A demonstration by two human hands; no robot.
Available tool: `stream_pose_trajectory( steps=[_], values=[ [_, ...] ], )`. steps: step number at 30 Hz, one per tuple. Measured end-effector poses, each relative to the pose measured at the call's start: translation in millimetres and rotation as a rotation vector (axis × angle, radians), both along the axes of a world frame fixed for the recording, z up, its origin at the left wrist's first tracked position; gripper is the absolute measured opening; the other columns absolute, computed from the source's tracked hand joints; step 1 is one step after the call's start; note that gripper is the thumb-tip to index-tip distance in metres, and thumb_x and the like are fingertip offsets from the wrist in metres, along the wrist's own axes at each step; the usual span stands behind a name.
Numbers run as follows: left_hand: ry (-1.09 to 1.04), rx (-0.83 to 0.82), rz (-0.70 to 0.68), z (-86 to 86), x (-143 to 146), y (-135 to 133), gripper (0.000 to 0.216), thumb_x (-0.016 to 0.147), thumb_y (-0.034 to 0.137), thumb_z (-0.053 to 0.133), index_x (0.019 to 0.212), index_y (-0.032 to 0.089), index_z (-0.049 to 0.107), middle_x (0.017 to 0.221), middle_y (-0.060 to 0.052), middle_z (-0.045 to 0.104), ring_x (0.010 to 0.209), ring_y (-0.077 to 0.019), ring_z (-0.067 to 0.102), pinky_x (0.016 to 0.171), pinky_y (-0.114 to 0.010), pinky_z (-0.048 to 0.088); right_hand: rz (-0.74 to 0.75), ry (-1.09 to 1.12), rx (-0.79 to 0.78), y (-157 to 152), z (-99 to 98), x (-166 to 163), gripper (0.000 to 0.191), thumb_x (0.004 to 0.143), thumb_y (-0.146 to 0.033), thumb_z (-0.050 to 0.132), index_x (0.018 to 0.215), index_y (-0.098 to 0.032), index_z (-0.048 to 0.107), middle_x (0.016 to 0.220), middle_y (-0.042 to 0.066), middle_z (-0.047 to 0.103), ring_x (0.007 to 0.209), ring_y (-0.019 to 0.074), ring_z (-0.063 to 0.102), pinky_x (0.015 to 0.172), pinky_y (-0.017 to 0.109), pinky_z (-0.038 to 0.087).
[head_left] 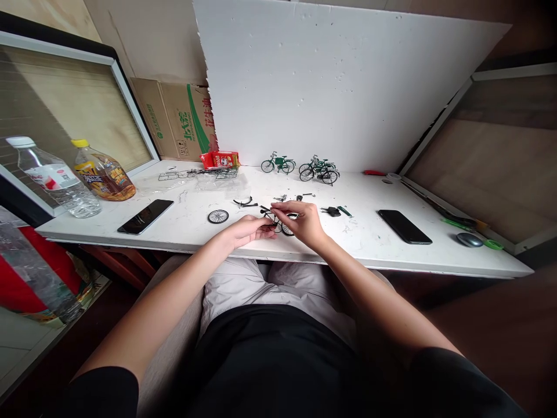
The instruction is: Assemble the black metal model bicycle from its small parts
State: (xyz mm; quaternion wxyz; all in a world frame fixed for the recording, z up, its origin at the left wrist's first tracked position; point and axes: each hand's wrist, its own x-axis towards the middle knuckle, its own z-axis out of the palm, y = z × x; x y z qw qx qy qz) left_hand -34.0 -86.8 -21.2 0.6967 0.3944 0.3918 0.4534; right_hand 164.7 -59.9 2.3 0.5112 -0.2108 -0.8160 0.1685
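1. Left hand point(251, 230) is pinching the partly built model bicycle point(286, 228) at the six o'clock edge of the bench point(191, 223).
2. Right hand point(306, 222) is holding its fingertips together beside the model; their grip cannot be confirmed.
3. From the hands, a loose wheel point(218, 216) is lying at nine o'clock.
4. A green bicycle point(279, 163) is standing at twelve.

Between the left hand point(251, 231) and right hand point(303, 220), a bicycle point(279, 226) is sitting near the desk's point(365, 200) middle; a wheel point(218, 216) is lying left of it. Farther back, other bicycles point(279, 161) are standing before a board point(331, 81). Bottles point(104, 175) and a phone point(145, 216) are resting left, another phone point(404, 226) right. A box point(174, 116) is standing far left.
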Motion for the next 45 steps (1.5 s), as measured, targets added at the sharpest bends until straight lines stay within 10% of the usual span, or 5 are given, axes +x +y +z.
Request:
stream_pose_trajectory(
  steps=[8,20,39,45],
  values=[
    [0.035,0.006,0.003,5.5,1.9,-4.0,0.009,0.091,0.013,0.077,0.097,0.006,0.076,0.089,-0.012,0.076,0.085,-0.0191,0.075,0.099,-0.041,0.061,-0.022,0.045,-0.057,0.0,-1.2,-0.7,0.023,0.093,-0.042,0.080,0.088,-0.020,0.080,0.087,0.007,0.082,0.076,0.0206,0.077,0.068,0.031,0.064],
    [0.010,0.004,-0.012,0.7,0.6,0.4,0.011,0.092,0.015,0.077,0.097,0.006,0.075,0.089,-0.013,0.075,0.082,-0.0192,0.075,0.093,-0.039,0.063,0.031,-0.067,0.104,3.6,-2.1,1.2,0.027,0.106,-0.034,0.063,0.125,-0.025,0.080,0.113,0.008,0.083,0.100,0.0226,0.079,0.089,0.036,0.064],
    [0.057,0.008,0.001,4.7,2.0,-4.4,0.011,0.093,0.015,0.076,0.098,0.005,0.076,0.089,-0.013,0.076,0.083,-0.0200,0.076,0.096,-0.042,0.062,-0.040,0.040,-0.136,2.3,1.5,-2.6,0.037,0.091,-0.055,0.080,0.082,-0.019,0.075,0.087,0.008,0.082,0.077,0.0226,0.077,0.069,0.034,0.063],
    [0.021,-0.009,0.017,4.4,3.0,-3.6,0.006,0.092,0.011,0.076,0.090,0.006,0.076,0.087,-0.012,0.076,0.084,-0.0193,0.075,0.097,-0.041,0.062,-0.051,0.016,0.010,3.4,0.5,-3.7,0.026,0.096,-0.046,0.076,0.102,-0.021,0.082,0.089,0.007,0.080,0.075,0.0203,0.074,0.071,0.033,0.061]
  ],
)
